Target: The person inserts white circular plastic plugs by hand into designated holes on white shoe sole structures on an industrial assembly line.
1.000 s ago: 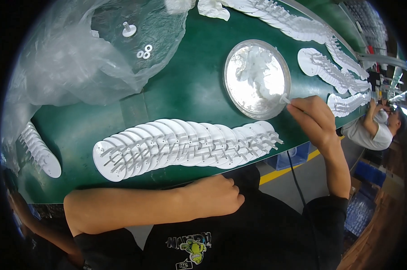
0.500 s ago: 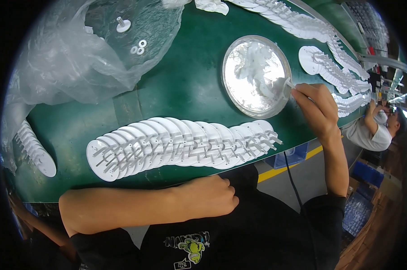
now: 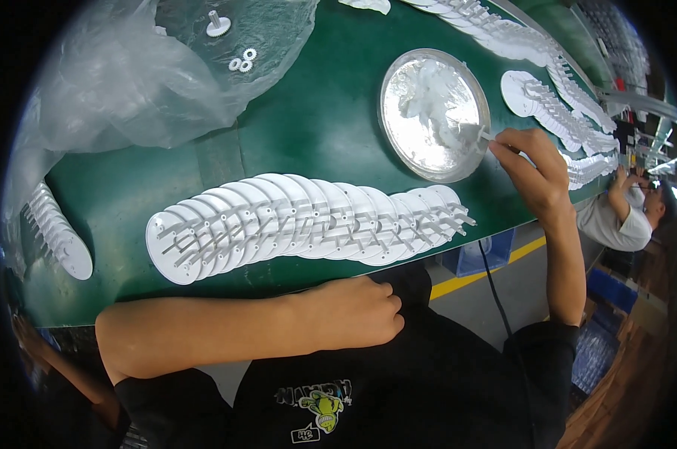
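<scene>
A green table [image 3: 308, 142] spans the view, with a clear bag [image 3: 129, 90] slumped over its far left. Nearer, a long row [image 3: 308, 221] of overlapping white plates; the left forearm [image 3: 203, 325] lies close by along the edge, and one careless nudge could set them sliding. Beyond the row's right half, the round dish [image 3: 421, 146], smeared with pale gel [image 3: 432, 93]; no hand steadies it, so a hard push might shift it. Left hand [image 3: 364, 310]: curled into a fist by the near edge, nothing showing in it. Right hand [image 3: 533, 168]: pinching a small white stick [image 3: 486, 136] at the dish's right rim; too much gel or a slack pinch, and we could see a drip or a drop. And the stick's long axis? Roughly left to right, slightly aslant, free end pointing left into the dish. Is it touching? Can't tell.
</scene>
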